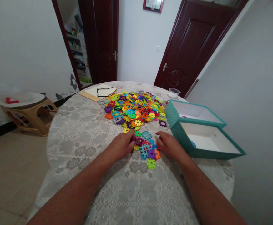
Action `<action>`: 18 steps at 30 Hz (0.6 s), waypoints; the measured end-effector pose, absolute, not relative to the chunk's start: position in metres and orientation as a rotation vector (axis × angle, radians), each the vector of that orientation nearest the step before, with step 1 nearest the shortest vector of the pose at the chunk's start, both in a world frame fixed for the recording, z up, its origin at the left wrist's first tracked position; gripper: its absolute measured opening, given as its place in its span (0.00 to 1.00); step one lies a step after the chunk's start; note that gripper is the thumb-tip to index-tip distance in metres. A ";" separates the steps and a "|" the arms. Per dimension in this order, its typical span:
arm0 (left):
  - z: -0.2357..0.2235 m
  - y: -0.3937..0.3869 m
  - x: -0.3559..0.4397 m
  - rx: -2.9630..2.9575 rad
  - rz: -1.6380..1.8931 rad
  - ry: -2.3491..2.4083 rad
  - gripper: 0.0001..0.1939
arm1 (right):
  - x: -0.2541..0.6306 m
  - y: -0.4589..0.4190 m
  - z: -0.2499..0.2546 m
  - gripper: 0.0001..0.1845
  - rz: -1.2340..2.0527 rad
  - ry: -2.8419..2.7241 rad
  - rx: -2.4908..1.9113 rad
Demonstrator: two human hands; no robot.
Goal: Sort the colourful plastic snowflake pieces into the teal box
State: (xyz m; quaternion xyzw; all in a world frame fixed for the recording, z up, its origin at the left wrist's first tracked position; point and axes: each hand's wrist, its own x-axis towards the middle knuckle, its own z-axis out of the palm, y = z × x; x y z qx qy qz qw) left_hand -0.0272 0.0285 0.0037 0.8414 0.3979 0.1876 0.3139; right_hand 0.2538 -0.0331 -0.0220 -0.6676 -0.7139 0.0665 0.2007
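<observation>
My left hand (126, 141) rests low over the table with its fingers curled, closed at the edge of a purple square building piece (138, 141). Across from it, my right hand (168, 143) has thumb and forefinger apart, close to an orange notched piece (159, 144) that it partly covers. Between the hands lies a small cluster: a light blue lattice square (145, 150), a purple notched disc (151, 154), and a lime green disc (151, 164) nearest me. A teal square (147, 135) sits just beyond. Farther back spreads a large heap of colourful plastic pieces (136, 107).
At right stands an open teal box (183, 140) with its lid section (197, 109) behind. A clear plastic bowl (174, 91) is at the back right. Black glasses (104, 91) lie on papers (89, 95) at the back left. A patterned cloth covers the round table (80, 187).
</observation>
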 end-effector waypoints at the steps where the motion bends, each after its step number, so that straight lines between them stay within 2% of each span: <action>1: 0.005 0.028 -0.027 2.237 0.490 1.040 0.02 | 0.253 -0.033 -0.020 0.18 0.172 -1.986 -1.854; 5: 0.006 0.029 -0.028 2.266 0.491 1.015 0.06 | 0.245 -0.034 -0.012 0.19 0.124 -1.857 -1.750; 9: 0.003 0.031 -0.028 2.213 0.504 0.985 0.04 | 0.233 -0.035 -0.008 0.22 0.173 -1.802 -1.638; 12: 0.001 0.032 -0.028 2.196 0.547 0.936 0.05 | 0.224 -0.034 -0.009 0.23 0.083 -1.799 -1.512; 18: 0.004 0.030 -0.025 2.252 0.643 0.854 0.04 | 0.201 -0.036 -0.009 0.18 0.022 -1.768 -1.361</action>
